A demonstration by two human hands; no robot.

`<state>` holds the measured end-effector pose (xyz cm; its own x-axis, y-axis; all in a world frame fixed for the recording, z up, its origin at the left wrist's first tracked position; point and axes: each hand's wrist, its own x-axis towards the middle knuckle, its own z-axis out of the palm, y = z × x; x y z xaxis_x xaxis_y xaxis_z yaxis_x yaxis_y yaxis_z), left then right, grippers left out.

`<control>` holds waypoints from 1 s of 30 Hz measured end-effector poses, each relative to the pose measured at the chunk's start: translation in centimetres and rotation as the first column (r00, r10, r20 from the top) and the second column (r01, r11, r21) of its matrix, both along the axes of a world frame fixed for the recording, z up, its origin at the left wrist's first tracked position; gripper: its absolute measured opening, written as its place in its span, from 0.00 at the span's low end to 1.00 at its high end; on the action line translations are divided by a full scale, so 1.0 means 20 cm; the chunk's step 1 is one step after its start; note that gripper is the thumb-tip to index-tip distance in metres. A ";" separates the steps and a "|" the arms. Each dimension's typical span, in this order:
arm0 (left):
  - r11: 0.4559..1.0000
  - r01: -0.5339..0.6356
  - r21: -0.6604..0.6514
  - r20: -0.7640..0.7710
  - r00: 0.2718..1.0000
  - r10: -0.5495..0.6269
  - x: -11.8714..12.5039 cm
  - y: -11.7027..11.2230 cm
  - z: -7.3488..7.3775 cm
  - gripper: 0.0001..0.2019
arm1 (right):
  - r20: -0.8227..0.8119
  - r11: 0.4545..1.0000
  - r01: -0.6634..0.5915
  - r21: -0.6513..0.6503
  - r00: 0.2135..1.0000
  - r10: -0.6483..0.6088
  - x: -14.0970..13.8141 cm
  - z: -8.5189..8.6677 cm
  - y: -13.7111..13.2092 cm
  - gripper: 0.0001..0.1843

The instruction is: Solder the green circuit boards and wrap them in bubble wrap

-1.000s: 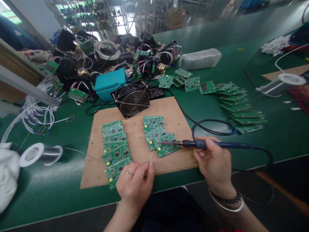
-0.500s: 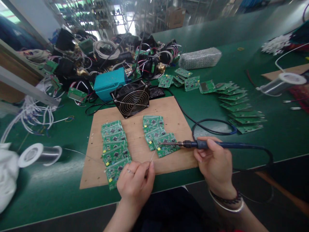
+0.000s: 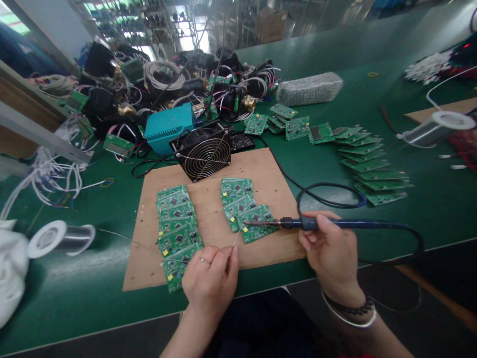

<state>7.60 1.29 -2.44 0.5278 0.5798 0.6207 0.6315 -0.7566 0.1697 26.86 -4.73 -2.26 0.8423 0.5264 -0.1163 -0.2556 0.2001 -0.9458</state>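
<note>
My right hand (image 3: 331,253) grips a blue-handled soldering iron (image 3: 294,223), its metal tip resting at the left edge of the nearest green circuit board (image 3: 257,223). My left hand (image 3: 210,281) pinches a thin solder wire (image 3: 236,239) that rises toward that same spot. This board is the front one of a short overlapping row (image 3: 238,199) on a brown wooden board (image 3: 208,219). A second row of green boards (image 3: 175,223) lies to the left, its near end right beside my left hand.
A black wire-guard fan (image 3: 203,151) and a teal soldering station (image 3: 169,127) stand behind the wooden board. A solder spool (image 3: 61,238) lies at left, another spool (image 3: 436,127) at right. More boards (image 3: 368,166) fan out on the green table (image 3: 93,298). Tangled cables (image 3: 149,84) fill the back.
Both hands keep their places; the solder wire and iron tip have shifted only slightly at the front board.
</note>
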 end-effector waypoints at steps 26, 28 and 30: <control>1.000 -0.010 -0.023 0.107 0.994 0.013 0.00 -0.02 0.02 0.07 | -0.071 0.999 0.037 -0.006 0.997 -0.037 0.00 0.00 0.01 0.08; 1.000 -0.010 -0.015 0.105 0.994 0.012 0.00 -0.02 0.02 0.07 | -0.062 1.000 0.029 -0.008 0.998 -0.030 0.00 0.00 0.01 0.08; 1.000 -0.006 -0.006 0.101 0.995 0.007 0.01 -0.01 0.03 0.06 | -0.056 1.000 0.025 -0.012 0.998 -0.026 0.00 0.00 0.01 0.08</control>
